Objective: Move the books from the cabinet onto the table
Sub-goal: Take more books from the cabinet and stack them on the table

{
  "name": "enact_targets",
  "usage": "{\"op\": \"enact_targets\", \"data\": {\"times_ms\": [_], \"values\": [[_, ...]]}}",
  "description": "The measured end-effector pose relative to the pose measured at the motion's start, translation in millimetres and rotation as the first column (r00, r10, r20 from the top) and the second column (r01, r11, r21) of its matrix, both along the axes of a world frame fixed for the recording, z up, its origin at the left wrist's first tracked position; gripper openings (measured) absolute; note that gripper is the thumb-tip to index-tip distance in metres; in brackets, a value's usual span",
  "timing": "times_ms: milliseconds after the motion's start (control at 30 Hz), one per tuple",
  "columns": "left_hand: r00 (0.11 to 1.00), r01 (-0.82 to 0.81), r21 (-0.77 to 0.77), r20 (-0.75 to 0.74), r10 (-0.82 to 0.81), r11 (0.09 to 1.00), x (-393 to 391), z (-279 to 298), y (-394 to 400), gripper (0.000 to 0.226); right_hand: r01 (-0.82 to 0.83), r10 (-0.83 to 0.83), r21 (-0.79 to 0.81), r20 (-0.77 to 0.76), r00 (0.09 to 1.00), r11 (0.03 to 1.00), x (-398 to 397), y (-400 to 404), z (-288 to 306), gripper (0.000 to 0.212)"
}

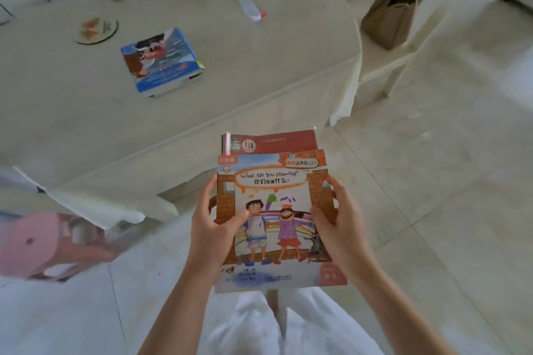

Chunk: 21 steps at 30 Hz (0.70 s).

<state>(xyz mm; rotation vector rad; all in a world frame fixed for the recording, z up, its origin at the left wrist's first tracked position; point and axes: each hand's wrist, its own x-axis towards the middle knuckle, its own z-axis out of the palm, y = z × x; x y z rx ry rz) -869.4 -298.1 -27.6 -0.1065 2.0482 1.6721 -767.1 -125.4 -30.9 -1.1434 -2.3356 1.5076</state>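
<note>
Books: two hands (274, 228) grip a stack (277, 210) of at least two; one blue book (161, 62) lies on the table (259, 66).

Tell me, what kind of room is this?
Probably a dining room at home: a big round table with snacks and a bottle, a covered chair, tiled floor, and children's books.

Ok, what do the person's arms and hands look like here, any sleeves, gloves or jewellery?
Both forearms are bare as far as the bottom edge of the picture, so no sleeves show. The left hand and right hand wear no gloves, and no rings, watch or bracelets can be seen. Below the arms the person wears white clothing.
</note>
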Motion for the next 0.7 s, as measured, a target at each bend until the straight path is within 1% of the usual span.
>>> {"op": "enact_targets", "data": {"times_ms": [133,233,367,433,500,533,600,700], "values": [[0.997,-0.082,0.009,-0.004,0.082,0.997,-42.1,-5.9,4.3,0.070,-0.088,0.087,-0.026,-0.024,0.996,0.996,-55.3,12.3,-4.1,0.057],[0.992,-0.124,0.024,-0.003,0.124,0.992,-79.4,-9.3,19.5,0.069,-0.157,0.153,-0.091,-0.049,0.987,0.983,-101.9,31.5,-5.0,0.057],[0.985,-0.175,-0.028,-0.006,0.175,0.984,-148.1,-9.2,48.0,0.069,-0.223,0.216,-0.166,-0.059,0.975,0.961,-178.5,69.4,-0.6,0.050],[0.981,-0.193,-0.061,-0.028,0.192,0.979,-184.0,-4.5,61.9,0.069,-0.250,0.244,-0.195,-0.055,0.968,0.948,-217.3,86.7,3.1,0.054],[0.977,-0.209,-0.054,-0.044,0.207,0.976,-215.4,-0.3,75.3,0.069,-0.268,0.263,-0.197,-0.050,0.964,0.943,-253.7,102.0,8.8,0.056],[0.975,-0.220,-0.041,-0.049,0.218,0.975,-230.3,1.1,82.1,0.069,-0.271,0.266,-0.203,-0.055,0.962,0.941,-272.0,109.5,11.8,0.054],[0.969,-0.242,-0.014,-0.055,0.241,0.970,-258.4,1.0,93.6,0.068,-0.267,0.261,-0.243,-0.056,0.964,0.933,-307.9,124.4,17.2,0.040],[0.961,-0.270,0.039,-0.056,0.272,0.962,-294.6,0.9,108.2,0.073,-0.238,0.254,-0.339,0.002,0.967,0.910,-355.8,144.9,22.8,0.021]]}}
